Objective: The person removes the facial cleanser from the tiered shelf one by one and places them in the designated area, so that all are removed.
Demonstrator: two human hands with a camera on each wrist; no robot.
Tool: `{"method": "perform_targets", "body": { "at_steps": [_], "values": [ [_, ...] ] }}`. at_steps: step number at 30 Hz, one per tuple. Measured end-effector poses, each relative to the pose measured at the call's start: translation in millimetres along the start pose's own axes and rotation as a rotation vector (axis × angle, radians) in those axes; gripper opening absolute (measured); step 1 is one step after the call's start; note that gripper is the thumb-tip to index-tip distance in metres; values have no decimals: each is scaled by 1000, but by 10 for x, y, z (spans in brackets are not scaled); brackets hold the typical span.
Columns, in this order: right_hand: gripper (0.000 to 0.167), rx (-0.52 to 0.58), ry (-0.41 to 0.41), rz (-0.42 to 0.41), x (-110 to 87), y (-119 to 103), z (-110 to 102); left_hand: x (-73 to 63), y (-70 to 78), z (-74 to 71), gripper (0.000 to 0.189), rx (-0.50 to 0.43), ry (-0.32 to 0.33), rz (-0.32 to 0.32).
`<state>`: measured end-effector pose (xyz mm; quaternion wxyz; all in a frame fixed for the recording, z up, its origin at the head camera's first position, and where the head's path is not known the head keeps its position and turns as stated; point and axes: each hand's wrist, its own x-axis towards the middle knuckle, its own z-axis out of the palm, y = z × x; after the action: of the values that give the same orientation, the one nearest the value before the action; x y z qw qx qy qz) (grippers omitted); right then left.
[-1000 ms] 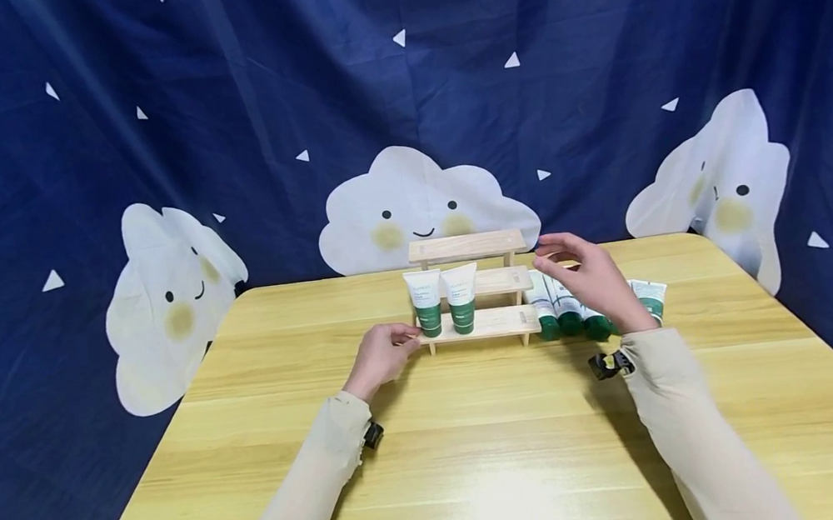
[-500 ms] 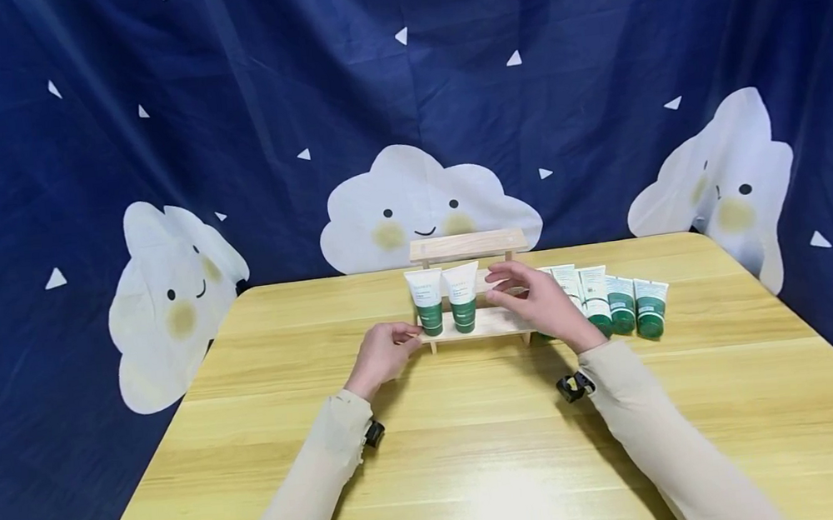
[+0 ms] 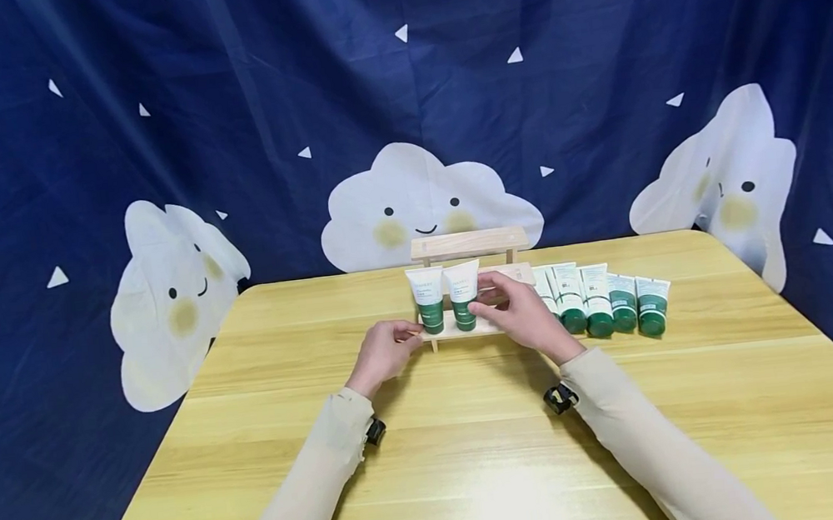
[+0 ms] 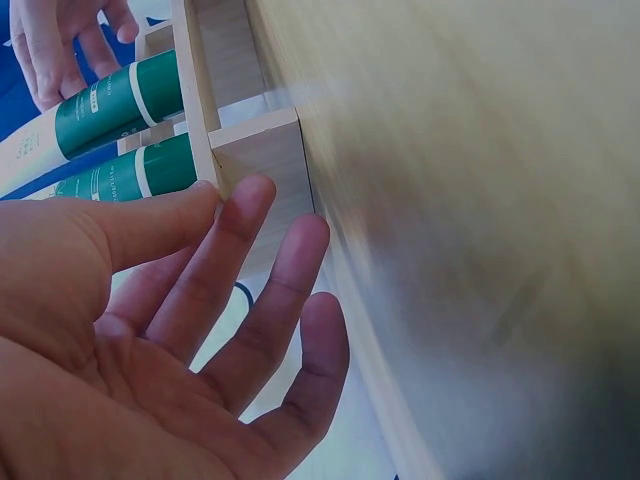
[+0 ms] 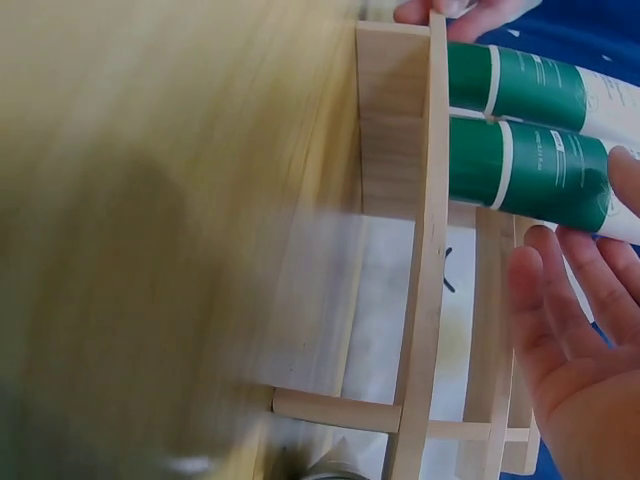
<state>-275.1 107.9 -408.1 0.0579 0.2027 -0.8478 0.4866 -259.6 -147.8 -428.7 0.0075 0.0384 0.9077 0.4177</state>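
Note:
On the lowest step of a small wooden display stand (image 3: pixel 469 243), two white-and-green squeeze tubes stand side by side, caps down: a left tube (image 3: pixel 430 300) and a right tube (image 3: pixel 462 293) that leans slightly. My left hand (image 3: pixel 384 353) pinches the left end of that lowest step between thumb and index finger, the other fingers loosely bent. At the right tube, my right hand (image 3: pixel 520 315) has its thumb (image 5: pixel 626 180) over the tube's edge, with the other fingers just beside it, loosely bent. A firm grip is not visible.
Right of the stand, several similar tubes (image 3: pixel 598 301) lie in a row on the wooden table (image 3: pixel 436 459), green caps toward me. Behind the table hangs a dark blue curtain (image 3: pixel 233 77) with white clouds.
My right hand has moved left from above the lying tubes to the right standing tube, uncovering the row. My left hand stays at the stand's left end.

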Motion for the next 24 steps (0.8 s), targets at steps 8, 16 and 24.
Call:
{"method": "perform_targets", "body": {
  "at_steps": [8, 16, 24],
  "values": [
    [33, -16, 27, 0, 9, -3, 29, -2, 2, -3, 15, 4, 2, 7],
    [29, -37, 59, -2, -7, -20, 55, -9, 7, 3, 15, 11, -2, 15],
    [22, -73, 107, -14, -12, -30, 62, -17, 13, -9, 14, 4, 4, 11]
  ]
}}
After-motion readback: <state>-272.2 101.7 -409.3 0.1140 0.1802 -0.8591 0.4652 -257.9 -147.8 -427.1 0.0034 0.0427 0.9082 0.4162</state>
